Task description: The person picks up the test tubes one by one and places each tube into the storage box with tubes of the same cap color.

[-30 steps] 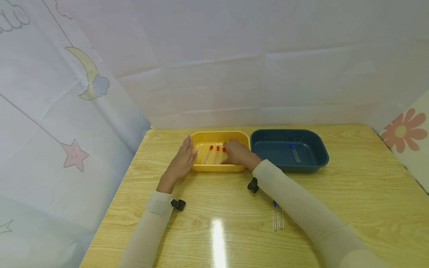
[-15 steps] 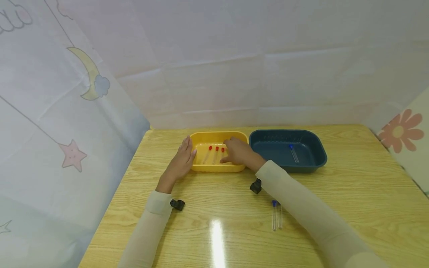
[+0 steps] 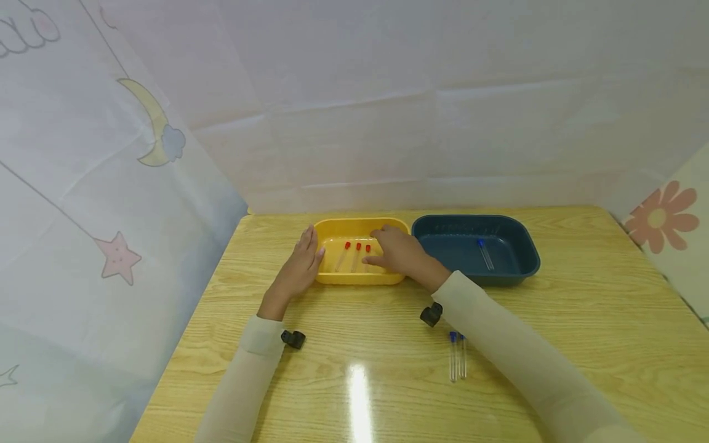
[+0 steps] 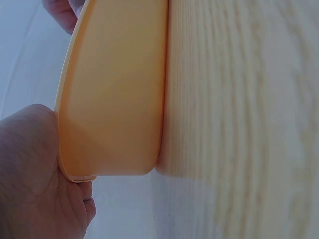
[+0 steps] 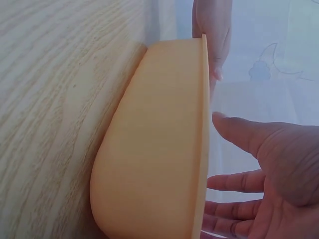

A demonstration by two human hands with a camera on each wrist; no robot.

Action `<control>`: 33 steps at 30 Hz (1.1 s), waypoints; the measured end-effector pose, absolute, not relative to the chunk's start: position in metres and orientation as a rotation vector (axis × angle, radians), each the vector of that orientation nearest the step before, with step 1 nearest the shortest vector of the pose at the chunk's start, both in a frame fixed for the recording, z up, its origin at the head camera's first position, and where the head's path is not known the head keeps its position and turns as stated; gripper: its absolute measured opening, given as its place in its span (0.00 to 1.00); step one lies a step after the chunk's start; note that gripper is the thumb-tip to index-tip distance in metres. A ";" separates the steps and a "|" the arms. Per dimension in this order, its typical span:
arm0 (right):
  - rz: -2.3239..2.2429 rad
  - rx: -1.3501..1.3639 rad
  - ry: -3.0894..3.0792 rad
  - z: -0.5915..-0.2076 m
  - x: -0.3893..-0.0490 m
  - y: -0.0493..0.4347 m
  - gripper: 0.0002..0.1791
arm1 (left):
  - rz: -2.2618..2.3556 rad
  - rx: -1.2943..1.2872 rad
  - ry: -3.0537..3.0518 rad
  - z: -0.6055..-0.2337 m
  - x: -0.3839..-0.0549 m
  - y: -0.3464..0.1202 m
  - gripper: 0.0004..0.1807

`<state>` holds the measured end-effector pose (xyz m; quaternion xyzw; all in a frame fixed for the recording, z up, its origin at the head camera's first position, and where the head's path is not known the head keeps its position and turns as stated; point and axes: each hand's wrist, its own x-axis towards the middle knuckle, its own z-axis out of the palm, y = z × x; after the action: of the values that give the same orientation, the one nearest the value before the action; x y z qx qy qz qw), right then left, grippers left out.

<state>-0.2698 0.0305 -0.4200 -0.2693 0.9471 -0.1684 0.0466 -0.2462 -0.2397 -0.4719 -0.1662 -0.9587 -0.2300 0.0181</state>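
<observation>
In the head view a yellow tray (image 3: 360,279) holds three clear tubes with red caps (image 3: 358,246), lying side by side. My left hand (image 3: 298,266) rests against the tray's left end with its fingers straight, the thumb at the rim. Over the right part of the tray is my right hand (image 3: 401,252), thumb and fingers spread apart. The right wrist view shows this hand (image 5: 284,174) beside the tray's side wall (image 5: 154,134) with nothing between thumb and fingers. The fingertips are partly hidden behind the rim there.
A dark blue tray (image 3: 443,255) stands right beside the yellow one, with a blue-capped tube (image 3: 485,254) inside. Two more blue-capped tubes (image 3: 453,358) lie on the wooden table (image 3: 310,381), close to the right forearm. A printed cloth (image 3: 343,141) hangs behind.
My right hand has drawn slightly right, away from the rightmost red-capped tube, and its thumb and fingers have spread. The left hand stays at the tray's end.
</observation>
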 end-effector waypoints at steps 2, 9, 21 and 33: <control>-0.526 -0.820 2.901 -0.418 -0.267 0.033 0.39 | -0.708 -0.519 -2.977 -0.471 -0.245 -0.239 0.36; -0.548 -0.846 2.936 -0.411 -0.257 0.040 0.38 | -0.695 -0.523 -2.972 -0.472 -0.244 -0.241 0.36; -0.621 -0.875 2.963 -0.404 -0.241 0.059 0.38 | -0.687 -0.518 -2.975 -0.470 -0.244 -0.239 0.35; -0.640 -0.869 3.020 -0.406 -0.230 0.082 0.39 | -0.735 -0.525 -2.982 -0.470 -0.242 -0.241 0.36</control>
<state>-0.2303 0.0818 -0.4057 -0.2709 0.9411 -0.1995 -0.0327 -0.2423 -0.2409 -0.4704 -0.1685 -0.9570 -0.2359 0.0128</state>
